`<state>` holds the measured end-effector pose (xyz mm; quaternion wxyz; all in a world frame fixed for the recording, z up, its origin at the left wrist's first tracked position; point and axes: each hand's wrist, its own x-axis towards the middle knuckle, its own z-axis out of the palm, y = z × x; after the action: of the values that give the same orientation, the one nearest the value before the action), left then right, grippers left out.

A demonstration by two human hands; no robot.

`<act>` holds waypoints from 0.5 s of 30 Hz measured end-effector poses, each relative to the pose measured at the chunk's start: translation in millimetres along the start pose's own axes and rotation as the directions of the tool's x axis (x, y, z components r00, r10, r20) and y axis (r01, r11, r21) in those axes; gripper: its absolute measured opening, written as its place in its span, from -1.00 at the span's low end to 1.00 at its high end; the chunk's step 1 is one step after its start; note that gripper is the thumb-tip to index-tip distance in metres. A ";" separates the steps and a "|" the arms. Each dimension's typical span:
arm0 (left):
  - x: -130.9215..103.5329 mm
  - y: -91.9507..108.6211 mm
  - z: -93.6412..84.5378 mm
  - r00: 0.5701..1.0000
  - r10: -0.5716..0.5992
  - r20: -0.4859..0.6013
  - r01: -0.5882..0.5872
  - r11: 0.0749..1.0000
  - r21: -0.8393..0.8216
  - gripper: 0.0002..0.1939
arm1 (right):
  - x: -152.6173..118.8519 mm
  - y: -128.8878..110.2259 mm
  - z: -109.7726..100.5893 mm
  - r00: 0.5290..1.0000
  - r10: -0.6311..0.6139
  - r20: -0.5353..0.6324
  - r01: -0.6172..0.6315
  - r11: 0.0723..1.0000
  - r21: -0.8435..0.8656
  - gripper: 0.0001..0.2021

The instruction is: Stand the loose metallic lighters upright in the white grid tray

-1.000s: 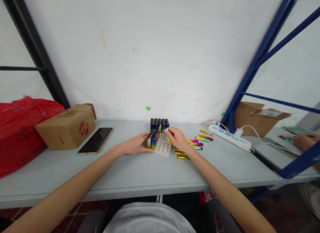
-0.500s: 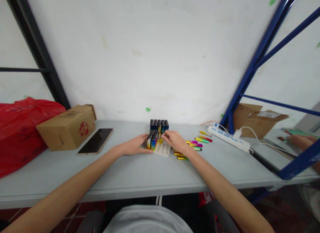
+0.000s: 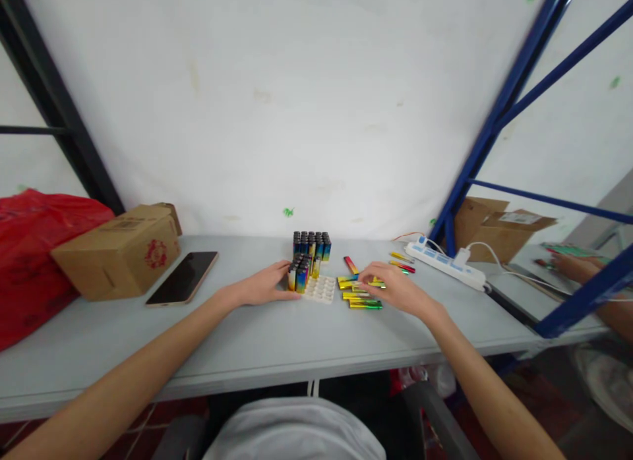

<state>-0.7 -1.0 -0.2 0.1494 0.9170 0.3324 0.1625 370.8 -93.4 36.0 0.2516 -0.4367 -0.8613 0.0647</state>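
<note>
Beside the upright colourful cylinders (image 3: 301,277) is my left hand (image 3: 268,285), its thumb and fingers apart at their left side. These cylinders stand in the left part of a white tray (image 3: 320,290) with round hollows; its right part shows bare hollows. Behind it stands a second block of dark-topped cylinders (image 3: 311,244). My right hand (image 3: 390,285) is over the loose shiny gold and green tubes (image 3: 364,304), right of the tray. Its fingers are bent together at the tubes, and what they pinch is too small to make out.
A phone (image 3: 182,279), a cardboard box (image 3: 119,252) and a red bag (image 3: 44,262) lie at left. At right are a power strip (image 3: 445,265), a blue rack post (image 3: 494,124) and another person's hand (image 3: 573,265).
My right hand has moved from the tray rightward to the loose tubes. A gold cylinder now stands uncovered in the tray. My left hand stays beside the cylinders. The view has shifted slightly.
</note>
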 end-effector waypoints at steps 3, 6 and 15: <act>0.4 0.7 -1.0 1.000 -0.005 0.016 0.005 1.000 0.006 -0.17 | -38.2 5.3 4.6 0.999 0.053 0.013 -0.051 0.996 -0.079 -0.86; 0.7 1.9 -2.4 1.000 -0.006 0.026 0.006 1.000 0.005 -0.17 | -61.1 9.1 14.3 0.993 0.114 0.033 -0.110 0.989 -0.100 -0.81; 1.7 0.4 -2.5 1.000 -0.023 0.004 0.023 1.000 -0.011 -0.10 | -59.4 10.5 24.0 0.961 0.227 -0.161 -0.174 0.941 0.289 -0.74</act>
<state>-0.3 0.3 2.6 0.1571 0.9125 0.3416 0.1611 395.9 -131.0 -10.7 0.3829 -0.4879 -0.7668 0.1654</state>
